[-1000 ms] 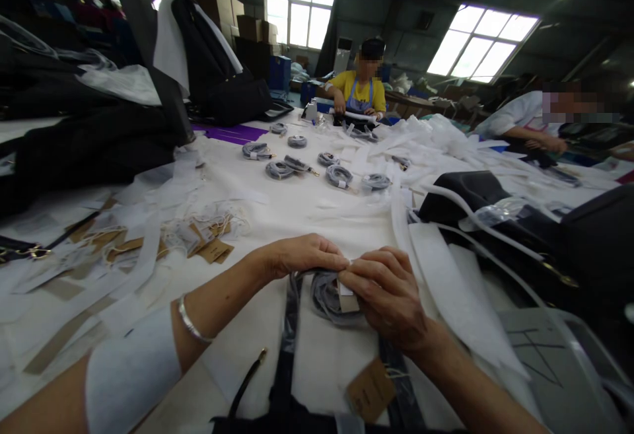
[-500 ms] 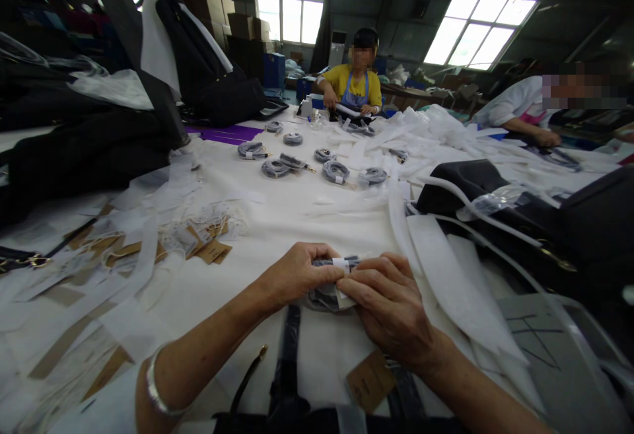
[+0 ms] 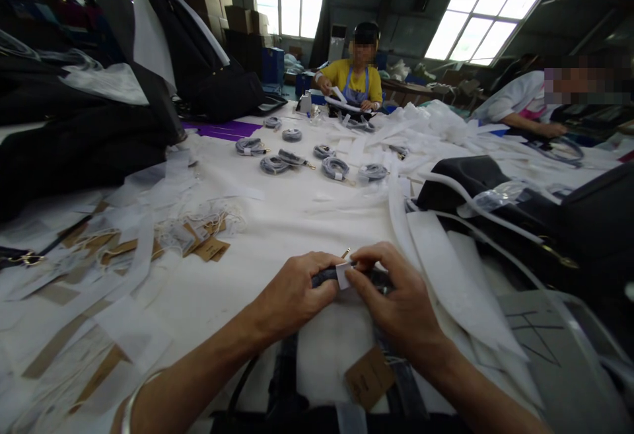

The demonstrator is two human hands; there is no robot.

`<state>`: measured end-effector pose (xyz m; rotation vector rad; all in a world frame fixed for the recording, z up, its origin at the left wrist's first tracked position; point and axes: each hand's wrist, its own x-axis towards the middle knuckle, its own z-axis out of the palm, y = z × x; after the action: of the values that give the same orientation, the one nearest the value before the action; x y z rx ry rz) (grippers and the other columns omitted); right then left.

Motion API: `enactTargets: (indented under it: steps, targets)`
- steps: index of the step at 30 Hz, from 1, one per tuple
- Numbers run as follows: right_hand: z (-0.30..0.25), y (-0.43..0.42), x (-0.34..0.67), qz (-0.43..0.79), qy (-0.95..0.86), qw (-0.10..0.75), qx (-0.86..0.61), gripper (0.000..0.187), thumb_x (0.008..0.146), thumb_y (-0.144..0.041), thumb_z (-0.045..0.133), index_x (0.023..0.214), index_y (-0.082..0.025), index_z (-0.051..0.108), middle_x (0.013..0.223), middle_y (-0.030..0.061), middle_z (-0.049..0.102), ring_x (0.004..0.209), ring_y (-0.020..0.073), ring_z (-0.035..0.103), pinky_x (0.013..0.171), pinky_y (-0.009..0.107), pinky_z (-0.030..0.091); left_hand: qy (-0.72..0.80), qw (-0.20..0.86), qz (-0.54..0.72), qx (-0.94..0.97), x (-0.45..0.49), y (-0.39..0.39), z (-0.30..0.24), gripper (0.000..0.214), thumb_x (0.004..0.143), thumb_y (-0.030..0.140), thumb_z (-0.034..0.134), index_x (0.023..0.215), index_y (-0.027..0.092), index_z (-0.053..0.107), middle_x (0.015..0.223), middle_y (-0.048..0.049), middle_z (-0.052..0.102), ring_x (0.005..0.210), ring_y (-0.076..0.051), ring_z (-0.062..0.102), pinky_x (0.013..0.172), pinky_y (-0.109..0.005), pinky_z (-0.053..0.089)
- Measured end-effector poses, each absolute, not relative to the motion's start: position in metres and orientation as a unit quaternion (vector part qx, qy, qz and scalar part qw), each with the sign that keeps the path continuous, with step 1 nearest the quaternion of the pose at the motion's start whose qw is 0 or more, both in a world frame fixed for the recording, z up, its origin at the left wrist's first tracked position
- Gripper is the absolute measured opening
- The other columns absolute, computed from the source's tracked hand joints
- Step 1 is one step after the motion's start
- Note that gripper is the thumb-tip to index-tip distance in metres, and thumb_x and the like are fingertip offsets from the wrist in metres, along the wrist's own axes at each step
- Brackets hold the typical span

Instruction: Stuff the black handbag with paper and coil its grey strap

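Between my hands is a coiled dark strap (image 3: 324, 277) in what looks like clear wrapping, with a white band (image 3: 343, 276) around its middle. A small gold fitting pokes up behind it. My left hand (image 3: 296, 292) is closed round the coil's left side, its thumb in front. On the right, my right hand (image 3: 399, 292) pinches the edge of the white band with thumb and fingers; part of the coil lies behind that hand. Below, near my body, a brown tag (image 3: 369, 378) rests by the dark handles of a black bag (image 3: 297, 421).
Several similar coiled straps (image 3: 335, 168) lie further up the white table (image 3: 277, 222). Brown tags (image 3: 211, 249) with strings and white strips are heaped at the left. Black bags (image 3: 465, 183) and white sheets (image 3: 456, 282) crowd the right. Two people work across the table.
The coil has turned, so its band now faces me and a gold fitting shows behind it. My right hand's fingers have lifted and moved to pinch the band's edge.
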<state>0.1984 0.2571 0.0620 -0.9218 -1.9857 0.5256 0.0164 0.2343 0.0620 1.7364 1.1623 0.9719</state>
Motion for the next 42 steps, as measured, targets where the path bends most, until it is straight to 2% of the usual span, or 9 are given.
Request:
enactTargets:
  steps: [4, 6, 9, 12, 15, 21, 25, 31, 42]
  targets:
    - [0.072, 0.259, 0.199, 0.332, -0.762, 0.360, -0.425, 0.023, 0.079, -0.013, 0.064, 0.097, -0.024, 0.057, 0.082, -0.0032, 0.060, 0.078, 0.0139, 0.058, 0.073, 0.028, 0.046, 0.471, 0.385, 0.361, 0.707, 0.018, 0.224, 0.065, 0.036, 0.082, 0.015, 0.057, 0.115, 0.025, 0.067, 0.113, -0.0002, 0.069, 0.104, -0.018, 0.060, 0.095, -0.026, 0.043]
    - [0.076, 0.259, 0.203, 0.355, -0.765, 0.328, -0.425, 0.020, 0.077, -0.014, 0.065, 0.093, -0.024, 0.058, 0.083, -0.0034, 0.061, 0.079, 0.0137, 0.058, 0.073, 0.027, 0.046, 0.482, 0.383, 0.345, 0.709, 0.019, 0.220, 0.065, 0.027, 0.086, 0.024, 0.057, 0.110, 0.024, 0.069, 0.108, -0.0004, 0.070, 0.101, -0.018, 0.061, 0.094, -0.028, 0.043]
    - [0.080, 0.258, 0.209, 0.354, -0.771, 0.295, -0.439, 0.022, 0.073, -0.015, 0.067, 0.091, -0.025, 0.061, 0.080, -0.0042, 0.060, 0.075, 0.0135, 0.056, 0.067, 0.026, 0.045, 0.500, 0.349, 0.344, 0.714, 0.024, 0.214, 0.058, 0.023, 0.091, 0.035, 0.052, 0.105, 0.025, 0.069, 0.103, -0.0001, 0.071, 0.098, -0.018, 0.062, 0.105, -0.035, 0.036]
    - [0.075, 0.251, 0.213, 0.344, -0.781, 0.250, -0.457, 0.027, 0.068, -0.012, 0.067, 0.091, -0.025, 0.065, 0.073, -0.0052, 0.058, 0.066, 0.0127, 0.055, 0.059, 0.025, 0.042, 0.484, 0.255, 0.339, 0.765, 0.029, 0.208, 0.044, 0.018, 0.090, 0.027, 0.054, 0.103, 0.024, 0.066, 0.102, -0.0009, 0.071, 0.099, -0.018, 0.062, 0.115, -0.042, 0.023]
    - [0.063, 0.242, 0.215, 0.345, -0.793, 0.200, -0.460, 0.023, 0.063, -0.007, 0.066, 0.080, -0.023, 0.066, 0.070, -0.0050, 0.058, 0.063, 0.0125, 0.053, 0.057, 0.024, 0.041, 0.449, 0.182, 0.301, 0.821, 0.030, 0.202, 0.031, 0.013, 0.087, 0.019, 0.055, 0.096, 0.021, 0.064, 0.095, -0.0018, 0.070, 0.100, -0.019, 0.060, 0.116, -0.046, 0.018]
    - [0.046, 0.235, 0.212, 0.334, -0.790, 0.175, -0.484, 0.015, 0.063, -0.009, 0.068, 0.072, -0.021, 0.065, 0.072, -0.0035, 0.059, 0.064, 0.0123, 0.053, 0.059, 0.024, 0.039, 0.472, 0.214, 0.265, 0.813, 0.025, 0.200, 0.026, 0.011, 0.082, 0.019, 0.060, 0.093, 0.021, 0.059, 0.095, -0.0002, 0.068, 0.101, -0.017, 0.060, 0.118, -0.048, 0.011]
    - [0.048, 0.237, 0.212, 0.351, -0.785, 0.167, -0.481, 0.012, 0.065, -0.010, 0.070, 0.068, -0.020, 0.065, 0.070, -0.0040, 0.057, 0.061, 0.0110, 0.051, 0.054, 0.022, 0.036, 0.482, 0.243, 0.257, 0.802, 0.023, 0.204, 0.027, 0.011, 0.080, 0.017, 0.060, 0.089, 0.023, 0.061, 0.093, 0.0018, 0.068, 0.100, -0.017, 0.059, 0.118, -0.048, 0.012]
    - [0.050, 0.237, 0.213, 0.344, -0.791, 0.173, -0.475, 0.013, 0.067, -0.008, 0.071, 0.068, -0.020, 0.068, 0.071, -0.0030, 0.059, 0.064, 0.0115, 0.052, 0.058, 0.023, 0.038, 0.482, 0.242, 0.264, 0.800, 0.024, 0.209, 0.022, 0.004, 0.082, 0.027, 0.062, 0.085, 0.024, 0.063, 0.087, 0.0021, 0.069, 0.094, -0.017, 0.061, 0.116, -0.051, 0.015]
    - [0.045, 0.248, 0.218, 0.384, -0.776, 0.158, -0.474, 0.011, 0.064, -0.023, 0.078, 0.073, -0.025, 0.072, 0.073, -0.0062, 0.064, 0.069, 0.0116, 0.059, 0.061, 0.020, 0.043, 0.425, 0.167, 0.271, 0.847, 0.003, 0.235, -0.024, 0.020, 0.077, 0.047, 0.064, 0.088, 0.031, 0.068, 0.094, 0.0028, 0.072, 0.093, -0.023, 0.066, 0.113, -0.054, 0.027]
